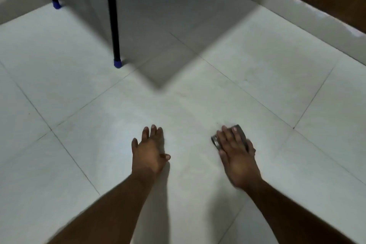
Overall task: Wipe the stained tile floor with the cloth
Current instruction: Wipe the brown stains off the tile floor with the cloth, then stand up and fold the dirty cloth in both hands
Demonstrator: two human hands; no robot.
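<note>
On pale tile floor point(257, 77) — right hand point(236, 154) flat on grey cloth point(240, 132), left hand point(149, 151) spread.

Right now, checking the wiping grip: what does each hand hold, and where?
Right hand presses flat on the grey cloth, covering its middle; left hand holds nothing.

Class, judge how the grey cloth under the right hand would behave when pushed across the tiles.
The cloth is probably soft and light, since it lies flattened under the right hand. It likely slides easily over the glossy tile floor, though it may bunch.
</note>
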